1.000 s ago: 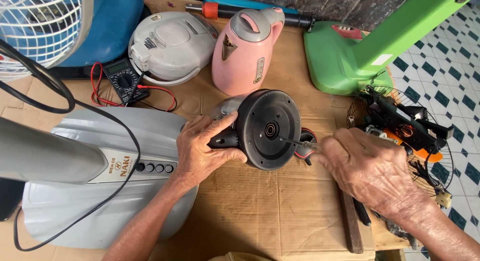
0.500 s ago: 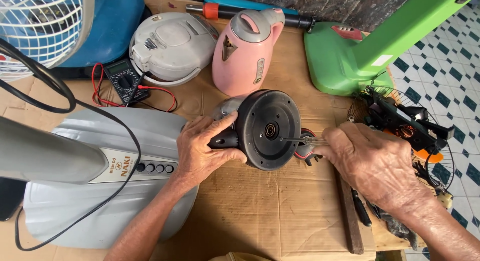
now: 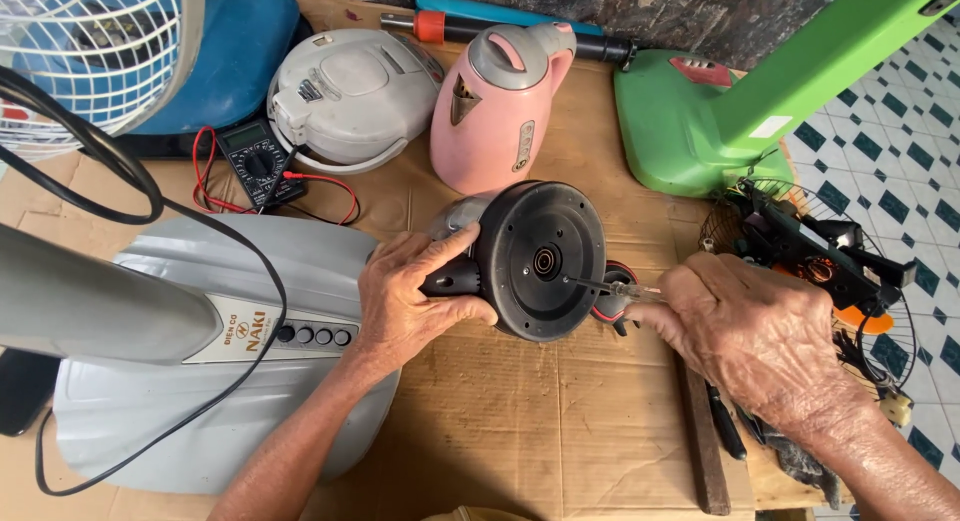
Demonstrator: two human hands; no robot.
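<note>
My left grip (image 3: 405, 306) is wrapped around the back of the black round motor housing (image 3: 545, 261), thumb laid along its upper rim, holding the disc on edge with its flat face turned toward my right side. My right grip (image 3: 745, 336) is pinched shut on a thin screwdriver (image 3: 605, 284), whose tip reaches the face of the housing just beside the centre hub. The housing sits near the middle of the cardboard-covered tabletop (image 3: 520, 431), touching the edge of the grey fan base (image 3: 215, 381) that fills the left side, with a black cable (image 3: 180, 251) looping over it. Behind the housing, close but apart, stands the pink kettle (image 3: 500, 111), and left of it the white rice cooker (image 3: 350, 91) and a black multimeter (image 3: 258, 163) with red leads. A green fan stand (image 3: 700, 131) crowds the far right corner, and a dark pile of motor parts and wire guard (image 3: 810, 251) lies just beyond my right grip at the tabletop's right edge, where the tiled floor (image 3: 900, 151) begins. A wooden strip (image 3: 705, 451) and a dark-handled tool (image 3: 725, 431) lie under my right wrist. The only open room is the bare cardboard toward me, below the housing and between my forearms.
</note>
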